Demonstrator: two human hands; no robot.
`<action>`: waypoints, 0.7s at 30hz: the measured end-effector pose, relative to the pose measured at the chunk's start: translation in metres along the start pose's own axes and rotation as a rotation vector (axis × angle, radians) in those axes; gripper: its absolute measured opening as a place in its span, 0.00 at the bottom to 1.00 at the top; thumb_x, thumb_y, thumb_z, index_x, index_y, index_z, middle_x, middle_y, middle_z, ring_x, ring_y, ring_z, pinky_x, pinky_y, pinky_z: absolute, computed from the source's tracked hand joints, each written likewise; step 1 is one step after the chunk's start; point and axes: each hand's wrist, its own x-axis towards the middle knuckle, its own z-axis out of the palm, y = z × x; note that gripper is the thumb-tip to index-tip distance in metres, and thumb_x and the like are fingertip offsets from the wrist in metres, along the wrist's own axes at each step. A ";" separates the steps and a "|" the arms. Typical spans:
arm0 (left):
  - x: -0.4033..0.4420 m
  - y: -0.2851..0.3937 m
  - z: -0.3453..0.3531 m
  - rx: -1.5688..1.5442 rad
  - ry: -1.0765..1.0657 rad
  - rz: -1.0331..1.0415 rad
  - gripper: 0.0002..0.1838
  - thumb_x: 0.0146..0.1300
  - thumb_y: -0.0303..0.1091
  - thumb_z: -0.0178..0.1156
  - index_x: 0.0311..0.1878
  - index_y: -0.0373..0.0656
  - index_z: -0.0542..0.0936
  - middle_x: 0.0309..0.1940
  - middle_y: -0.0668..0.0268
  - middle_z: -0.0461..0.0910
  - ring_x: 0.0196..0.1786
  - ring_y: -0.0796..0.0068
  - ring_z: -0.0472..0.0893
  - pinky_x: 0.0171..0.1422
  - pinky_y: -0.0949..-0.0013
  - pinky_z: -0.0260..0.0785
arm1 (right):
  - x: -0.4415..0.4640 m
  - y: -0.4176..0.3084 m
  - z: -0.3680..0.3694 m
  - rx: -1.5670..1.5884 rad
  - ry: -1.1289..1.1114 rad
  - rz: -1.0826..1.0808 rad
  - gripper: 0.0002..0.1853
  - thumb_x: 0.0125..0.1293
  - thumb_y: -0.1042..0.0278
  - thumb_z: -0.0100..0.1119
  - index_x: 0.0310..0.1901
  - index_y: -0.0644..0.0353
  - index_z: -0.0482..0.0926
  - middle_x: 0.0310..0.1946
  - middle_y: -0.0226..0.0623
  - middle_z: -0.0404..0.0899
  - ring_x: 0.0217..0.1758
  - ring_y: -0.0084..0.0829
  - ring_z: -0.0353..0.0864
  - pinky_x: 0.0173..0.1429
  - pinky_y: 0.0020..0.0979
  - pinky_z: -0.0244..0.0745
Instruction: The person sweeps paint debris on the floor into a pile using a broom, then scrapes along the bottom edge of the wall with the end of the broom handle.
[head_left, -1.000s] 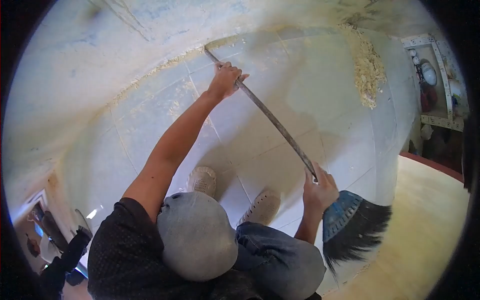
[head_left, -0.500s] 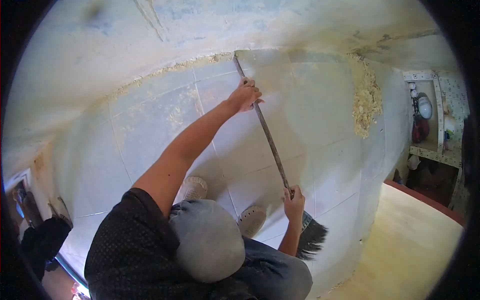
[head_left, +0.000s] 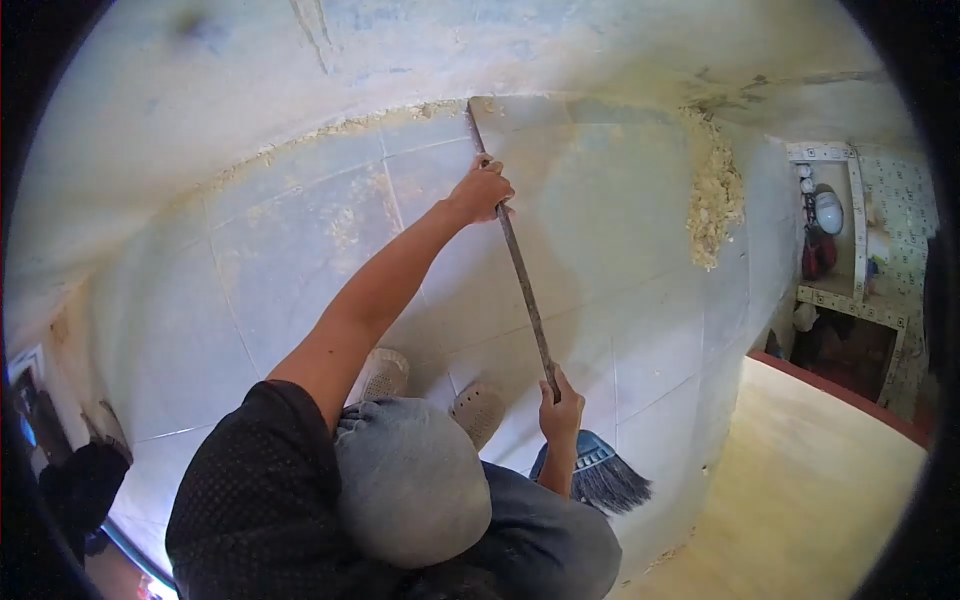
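Observation:
A long thin dark rod (head_left: 525,275) runs slantwise over the tiled floor, its far tip touching the foot of the wall (head_left: 400,60). My left hand (head_left: 482,192) is closed round its upper part. Lower down, my right hand (head_left: 562,410) grips the near end. Behind my right wrist lies a broom head (head_left: 598,470) with a blue base and black bristles; whether it is joined to the rod cannot be seen. Pale yellowish crumbs (head_left: 350,125) line the edge between wall and floor.
A heap of yellowish flakes (head_left: 716,195) lies at the right. Beyond it stand tiled shelves (head_left: 855,225) with a white rounded object. A low yellow partition (head_left: 800,470) with a red edge is at lower right. Dark cloth (head_left: 85,485) hangs at lower left.
Over the last second, the rod's far tip has moved right along the wall edge and the rod stands steeper. My right hand has moved left and slightly down; both hands keep their hold.

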 end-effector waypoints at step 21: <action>0.011 -0.008 -0.012 -0.072 0.023 0.109 0.22 0.58 0.59 0.67 0.22 0.50 0.81 0.23 0.67 0.78 0.49 0.64 0.76 0.68 0.48 0.54 | -0.008 -0.037 -0.026 -0.120 -0.090 0.115 0.22 0.68 0.64 0.62 0.61 0.61 0.79 0.42 0.54 0.85 0.42 0.48 0.85 0.52 0.42 0.77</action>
